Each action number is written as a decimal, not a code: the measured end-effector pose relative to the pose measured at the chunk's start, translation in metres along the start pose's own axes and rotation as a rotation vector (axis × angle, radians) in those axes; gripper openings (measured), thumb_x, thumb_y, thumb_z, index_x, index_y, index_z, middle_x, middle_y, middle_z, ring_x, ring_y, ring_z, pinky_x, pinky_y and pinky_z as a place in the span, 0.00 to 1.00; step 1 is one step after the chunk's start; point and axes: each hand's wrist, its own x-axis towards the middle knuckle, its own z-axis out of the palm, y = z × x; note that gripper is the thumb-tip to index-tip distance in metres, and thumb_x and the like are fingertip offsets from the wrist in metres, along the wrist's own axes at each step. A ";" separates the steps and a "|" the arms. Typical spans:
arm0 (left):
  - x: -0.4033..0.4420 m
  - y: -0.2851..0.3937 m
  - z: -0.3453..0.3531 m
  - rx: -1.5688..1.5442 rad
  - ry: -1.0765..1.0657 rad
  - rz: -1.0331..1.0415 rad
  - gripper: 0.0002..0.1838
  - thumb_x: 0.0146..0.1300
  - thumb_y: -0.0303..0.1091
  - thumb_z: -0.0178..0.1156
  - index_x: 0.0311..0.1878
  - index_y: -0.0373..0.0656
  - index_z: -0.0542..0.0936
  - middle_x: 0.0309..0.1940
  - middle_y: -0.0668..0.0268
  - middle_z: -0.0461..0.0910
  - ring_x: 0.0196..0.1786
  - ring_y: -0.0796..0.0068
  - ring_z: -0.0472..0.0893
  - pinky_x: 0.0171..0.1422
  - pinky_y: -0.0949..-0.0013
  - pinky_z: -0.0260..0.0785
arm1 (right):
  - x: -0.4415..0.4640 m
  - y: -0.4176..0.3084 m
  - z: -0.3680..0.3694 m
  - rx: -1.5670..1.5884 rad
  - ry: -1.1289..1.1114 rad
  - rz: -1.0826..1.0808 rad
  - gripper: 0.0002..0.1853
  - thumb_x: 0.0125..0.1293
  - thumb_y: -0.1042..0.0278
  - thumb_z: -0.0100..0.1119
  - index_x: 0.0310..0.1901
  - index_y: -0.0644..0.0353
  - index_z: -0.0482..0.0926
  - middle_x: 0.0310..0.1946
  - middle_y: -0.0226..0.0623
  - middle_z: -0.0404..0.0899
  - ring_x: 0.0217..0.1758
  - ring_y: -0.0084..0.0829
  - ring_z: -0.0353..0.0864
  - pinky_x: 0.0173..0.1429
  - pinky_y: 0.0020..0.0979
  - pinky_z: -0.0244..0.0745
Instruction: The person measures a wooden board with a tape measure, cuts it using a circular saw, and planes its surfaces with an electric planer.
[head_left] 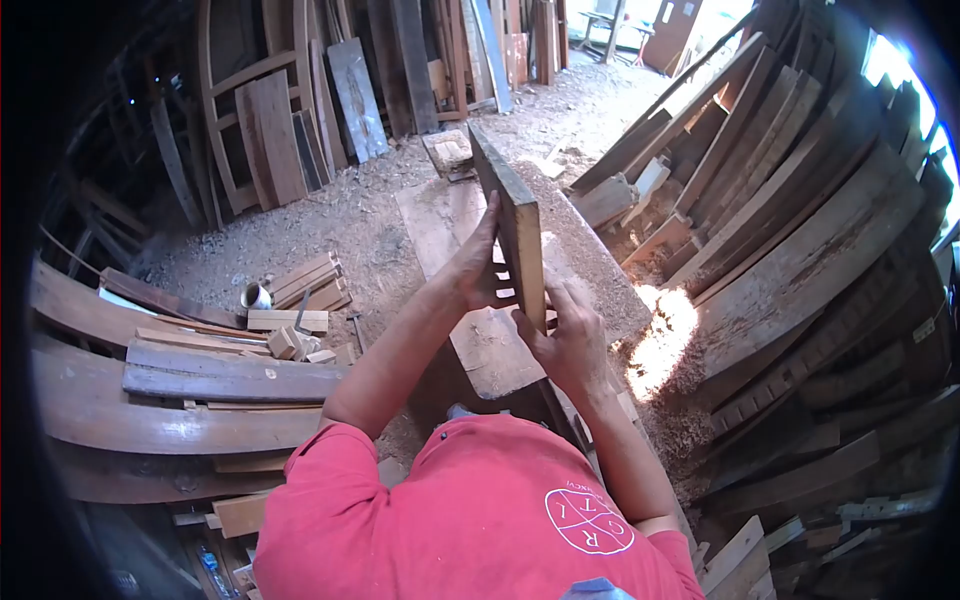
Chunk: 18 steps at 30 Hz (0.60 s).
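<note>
A thick wooden board (518, 225) is held on edge in front of my chest, its pale narrow edge facing me. My left hand (480, 258) presses flat along the board's left face, fingers pointing up and partly behind it. Around the near lower end of the board, my right hand (568, 335) closes with its thumb and fingers. Beneath both hands is a wooden work surface (495, 355) dusted with shavings.
Planks lean at the right (800, 250) and along the back (270, 140). Stacked boards (230, 375) lie at the left, with small wood blocks (290, 320) and a round cup (256, 296) beyond. Wood shavings (662, 340) heap right of the bench.
</note>
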 end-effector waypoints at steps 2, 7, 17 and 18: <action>-0.002 0.004 -0.003 0.013 -0.003 0.003 0.71 0.48 0.97 0.56 0.83 0.46 0.65 0.71 0.43 0.69 0.73 0.44 0.74 0.76 0.32 0.65 | 0.003 -0.003 0.003 0.017 0.005 0.009 0.31 0.65 0.61 0.78 0.68 0.60 0.81 0.47 0.48 0.88 0.44 0.43 0.93 0.40 0.40 0.89; -0.002 0.007 -0.010 0.046 0.020 0.028 0.66 0.52 0.94 0.58 0.79 0.47 0.70 0.66 0.45 0.71 0.68 0.49 0.75 0.72 0.36 0.68 | 0.010 -0.006 0.006 0.051 0.011 0.016 0.31 0.66 0.62 0.78 0.68 0.61 0.81 0.51 0.49 0.88 0.48 0.42 0.94 0.42 0.38 0.91; 0.002 0.006 -0.020 0.057 -0.027 0.011 0.63 0.55 0.92 0.59 0.77 0.47 0.72 0.63 0.49 0.71 0.64 0.57 0.75 0.69 0.42 0.68 | 0.010 -0.008 0.009 0.142 0.000 0.031 0.35 0.65 0.64 0.78 0.73 0.60 0.77 0.49 0.48 0.87 0.47 0.44 0.93 0.47 0.43 0.90; -0.002 0.005 -0.017 0.055 -0.011 0.018 0.62 0.55 0.92 0.59 0.77 0.47 0.72 0.62 0.50 0.73 0.63 0.57 0.76 0.68 0.43 0.68 | 0.009 -0.009 0.008 0.158 -0.008 0.050 0.36 0.65 0.63 0.78 0.73 0.60 0.77 0.50 0.48 0.87 0.47 0.44 0.93 0.47 0.43 0.90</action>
